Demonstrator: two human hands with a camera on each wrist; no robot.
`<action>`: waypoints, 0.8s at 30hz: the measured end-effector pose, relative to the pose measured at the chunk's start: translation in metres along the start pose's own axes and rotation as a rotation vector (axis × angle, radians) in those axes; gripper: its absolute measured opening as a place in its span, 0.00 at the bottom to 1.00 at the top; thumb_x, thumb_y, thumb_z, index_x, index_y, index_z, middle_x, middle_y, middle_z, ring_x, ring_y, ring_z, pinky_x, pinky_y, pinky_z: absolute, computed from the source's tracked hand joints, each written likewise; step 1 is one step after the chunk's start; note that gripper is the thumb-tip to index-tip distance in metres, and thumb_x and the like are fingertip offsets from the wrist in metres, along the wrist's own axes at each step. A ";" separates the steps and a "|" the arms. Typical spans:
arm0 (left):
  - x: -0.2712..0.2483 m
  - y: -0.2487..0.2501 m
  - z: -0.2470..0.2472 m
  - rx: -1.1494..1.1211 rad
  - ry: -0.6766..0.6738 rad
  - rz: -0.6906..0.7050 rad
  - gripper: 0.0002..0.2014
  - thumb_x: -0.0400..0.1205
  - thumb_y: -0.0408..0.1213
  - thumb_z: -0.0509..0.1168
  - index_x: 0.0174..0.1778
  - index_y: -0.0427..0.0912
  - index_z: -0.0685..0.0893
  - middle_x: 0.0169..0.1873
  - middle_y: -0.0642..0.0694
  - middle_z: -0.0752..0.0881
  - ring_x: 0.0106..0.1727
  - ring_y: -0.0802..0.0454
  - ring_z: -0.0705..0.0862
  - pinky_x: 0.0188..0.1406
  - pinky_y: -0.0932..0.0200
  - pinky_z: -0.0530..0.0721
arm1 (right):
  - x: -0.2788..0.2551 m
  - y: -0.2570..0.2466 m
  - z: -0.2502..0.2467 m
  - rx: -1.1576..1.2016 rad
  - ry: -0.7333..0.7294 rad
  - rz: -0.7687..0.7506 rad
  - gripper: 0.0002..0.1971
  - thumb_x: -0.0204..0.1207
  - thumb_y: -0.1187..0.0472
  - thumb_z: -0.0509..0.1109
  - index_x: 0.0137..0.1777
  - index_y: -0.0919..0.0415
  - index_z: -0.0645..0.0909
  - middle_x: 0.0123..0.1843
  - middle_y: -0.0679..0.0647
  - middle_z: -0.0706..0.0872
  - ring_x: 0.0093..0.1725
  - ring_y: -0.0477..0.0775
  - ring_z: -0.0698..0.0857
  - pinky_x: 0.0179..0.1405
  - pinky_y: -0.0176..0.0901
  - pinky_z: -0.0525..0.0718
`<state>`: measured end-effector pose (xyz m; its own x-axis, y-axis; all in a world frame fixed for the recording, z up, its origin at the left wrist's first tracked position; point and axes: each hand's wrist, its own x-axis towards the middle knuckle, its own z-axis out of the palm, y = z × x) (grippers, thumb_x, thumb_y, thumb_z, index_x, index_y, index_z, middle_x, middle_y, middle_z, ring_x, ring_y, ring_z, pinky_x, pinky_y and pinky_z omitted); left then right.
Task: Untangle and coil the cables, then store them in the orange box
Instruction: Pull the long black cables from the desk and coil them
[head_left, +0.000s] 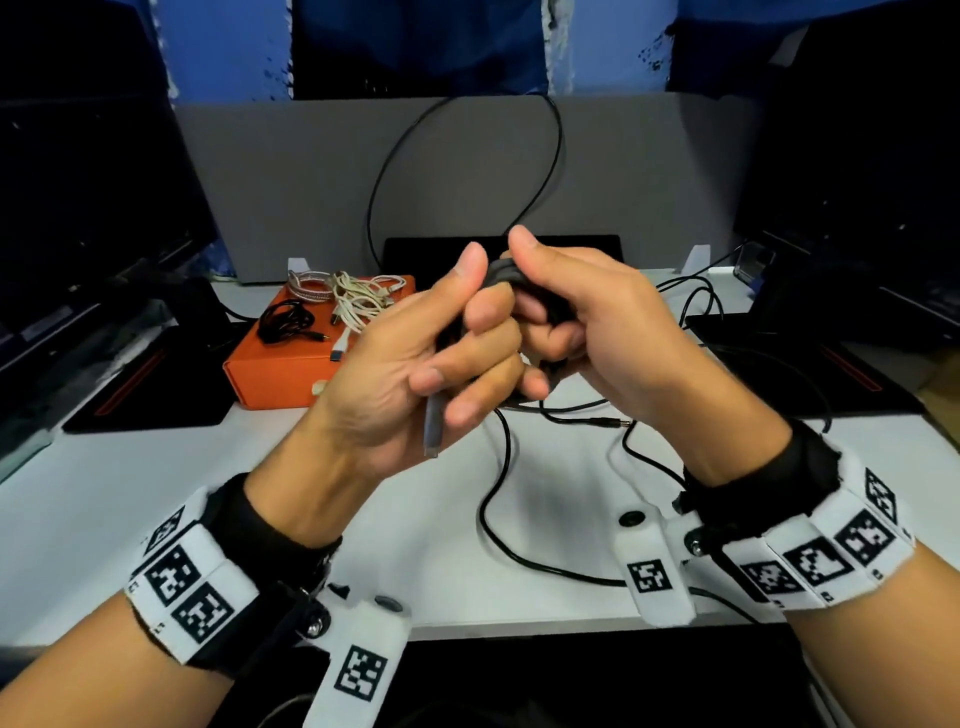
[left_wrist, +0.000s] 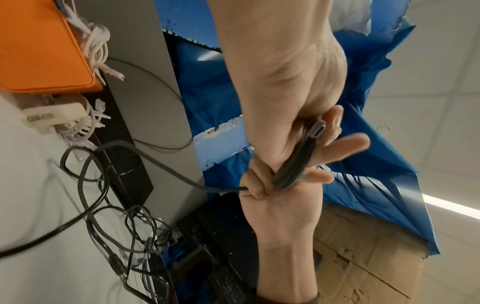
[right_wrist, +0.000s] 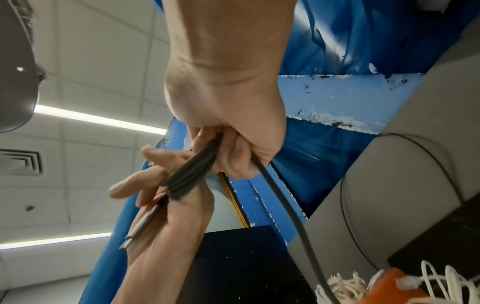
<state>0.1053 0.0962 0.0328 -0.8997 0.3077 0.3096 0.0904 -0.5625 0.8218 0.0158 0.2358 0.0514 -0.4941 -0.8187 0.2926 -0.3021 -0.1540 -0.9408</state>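
A grey cable (head_left: 501, 275), folded into several loops, is gripped between both hands above the desk (head_left: 156, 499). The left hand (head_left: 410, 374) is curled around one end of the bundle, thumb raised, and the cable's grey plug (head_left: 432, 426) sticks out below its palm. The right hand (head_left: 587, 322) is closed tightly on the other end of the loops, thumb pressed on top; from it the loose length of the cable hangs down to the desk. More black cables (head_left: 524, 499) are spread on the desk beneath and to the right of the hands. To the left, behind the left hand, the orange box (head_left: 270, 369) is seen closed, with a white cable tangle (head_left: 358, 296), a braided cable (head_left: 306, 286) and a small black coil (head_left: 288, 322) lying on its lid.
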 end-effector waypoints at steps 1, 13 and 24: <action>0.001 -0.001 0.001 -0.019 -0.029 0.012 0.25 0.91 0.49 0.49 0.38 0.43 0.85 0.12 0.55 0.68 0.14 0.57 0.74 0.44 0.60 0.86 | 0.000 0.002 -0.001 0.028 -0.021 0.020 0.29 0.90 0.43 0.55 0.39 0.70 0.71 0.21 0.47 0.62 0.27 0.68 0.56 0.29 0.64 0.59; -0.005 0.042 -0.011 0.114 0.352 0.521 0.21 0.94 0.36 0.49 0.77 0.24 0.70 0.36 0.53 0.86 0.32 0.60 0.83 0.53 0.59 0.85 | 0.002 0.023 -0.004 -0.320 -0.248 0.109 0.15 0.95 0.55 0.52 0.70 0.40 0.79 0.33 0.59 0.77 0.18 0.52 0.66 0.16 0.38 0.72; -0.013 0.032 -0.018 1.196 0.210 -0.155 0.16 0.94 0.39 0.53 0.48 0.39 0.83 0.25 0.51 0.88 0.20 0.42 0.73 0.34 0.52 0.79 | -0.008 -0.011 -0.022 -0.700 -0.163 -0.092 0.10 0.87 0.58 0.70 0.47 0.60 0.89 0.29 0.34 0.82 0.31 0.36 0.79 0.36 0.27 0.74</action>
<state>0.1124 0.0603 0.0467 -0.9772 0.1170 0.1771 0.2122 0.5631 0.7987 0.0053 0.2565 0.0634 -0.3299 -0.9000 0.2848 -0.8149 0.1192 -0.5672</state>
